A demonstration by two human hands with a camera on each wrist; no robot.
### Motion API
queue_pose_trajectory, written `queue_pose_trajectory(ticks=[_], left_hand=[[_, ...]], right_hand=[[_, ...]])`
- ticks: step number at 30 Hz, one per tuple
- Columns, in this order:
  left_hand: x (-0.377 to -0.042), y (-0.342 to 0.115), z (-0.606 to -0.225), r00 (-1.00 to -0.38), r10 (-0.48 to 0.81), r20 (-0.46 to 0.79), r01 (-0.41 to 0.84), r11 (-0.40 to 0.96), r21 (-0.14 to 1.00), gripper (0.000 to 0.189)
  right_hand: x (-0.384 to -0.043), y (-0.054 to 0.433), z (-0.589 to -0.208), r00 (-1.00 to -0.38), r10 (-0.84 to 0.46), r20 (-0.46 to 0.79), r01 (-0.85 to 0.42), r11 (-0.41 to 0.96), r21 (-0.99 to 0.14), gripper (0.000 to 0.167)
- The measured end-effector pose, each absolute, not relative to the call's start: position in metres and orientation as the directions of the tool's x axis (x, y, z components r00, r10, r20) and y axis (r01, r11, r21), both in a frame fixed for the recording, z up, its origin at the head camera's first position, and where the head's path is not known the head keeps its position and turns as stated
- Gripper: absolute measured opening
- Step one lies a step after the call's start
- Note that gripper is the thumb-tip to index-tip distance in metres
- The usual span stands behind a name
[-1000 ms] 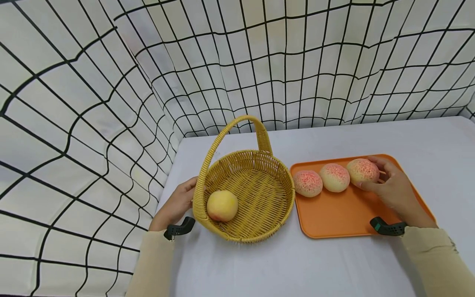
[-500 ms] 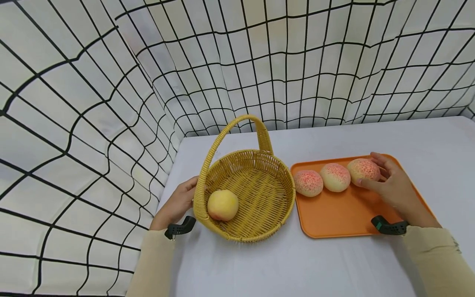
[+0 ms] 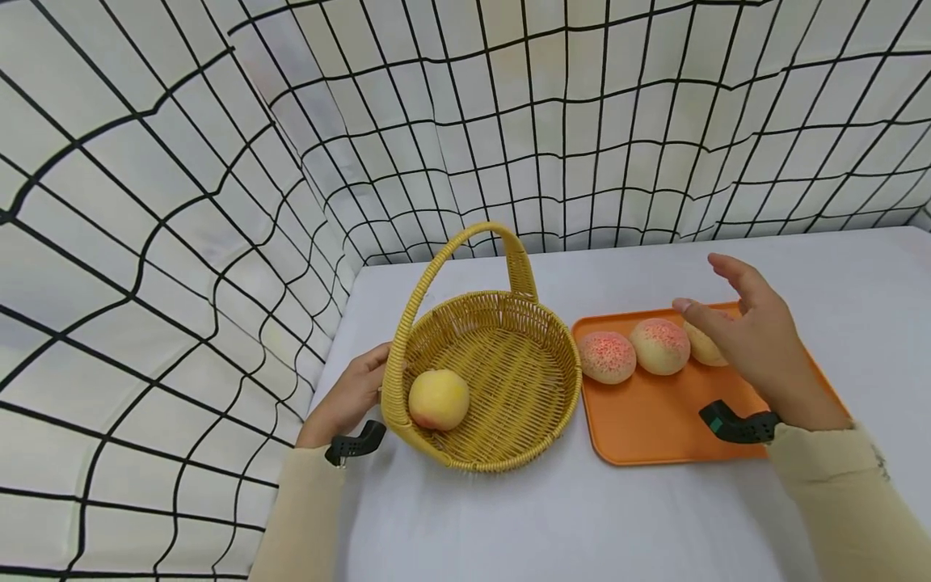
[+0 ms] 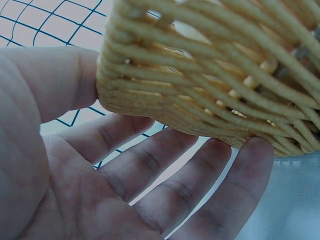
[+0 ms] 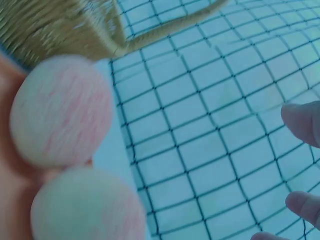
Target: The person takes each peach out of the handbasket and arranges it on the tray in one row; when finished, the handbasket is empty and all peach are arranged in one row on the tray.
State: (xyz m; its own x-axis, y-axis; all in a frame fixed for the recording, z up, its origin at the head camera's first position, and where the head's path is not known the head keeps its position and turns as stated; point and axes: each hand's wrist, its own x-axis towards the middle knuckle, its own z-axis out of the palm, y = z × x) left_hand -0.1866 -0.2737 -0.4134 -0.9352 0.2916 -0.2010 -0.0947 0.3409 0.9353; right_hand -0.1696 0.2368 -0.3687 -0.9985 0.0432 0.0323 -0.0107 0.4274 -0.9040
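A yellow wicker basket (image 3: 512, 388) with a tall handle holds one yellowish peach (image 3: 439, 399) at its left. My left hand (image 3: 345, 402) grips the basket's left side; in the left wrist view the thumb lies against the wicker (image 4: 200, 75) and the fingertips touch it from below. On an orange tray (image 3: 655, 424) sit three pink-speckled peaches in a row: the left peach (image 3: 607, 357), the middle peach (image 3: 660, 346) and the right peach (image 3: 702, 346), partly hidden by my right hand (image 3: 764, 343). That hand is raised over the tray, fingers spread, holding nothing.
A white-covered table (image 3: 538, 529) carries everything, with the tray right beside the basket. White walls with a black grid (image 3: 596, 145) rise behind and at the left. The basket's handle (image 3: 436, 279) arches high over its bowl.
My right hand has let go of the right peach and lifted up and away from it. That peach stays on the tray. My left hand keeps its place at the basket.
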Motion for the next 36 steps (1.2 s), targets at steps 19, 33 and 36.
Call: queue_pose_trajectory(ticks=[19, 33, 36], left_hand=[[-0.187, -0.275, -0.414, -0.938, 0.291, -0.188, -0.084, 0.334, 0.939, 0.046], [-0.188, -0.276, -0.421, -0.938, 0.291, -0.189, -0.089, 0.324, 0.942, 0.042], [-0.189, -0.277, -0.421, -0.939, 0.285, -0.195, -0.094, 0.332, 0.939, 0.042]], right_hand=[[-0.202, 0.109, -0.356, -0.897, -0.442, 0.018, -0.111, 0.185, -0.976, 0.067], [-0.23, 0.039, -0.38, -0.728, -0.659, -0.189, 0.037, 0.238, -0.971, 0.056], [-0.232, 0.029, -0.383, -0.691, -0.686, -0.226, 0.066, 0.252, -0.966, 0.059]])
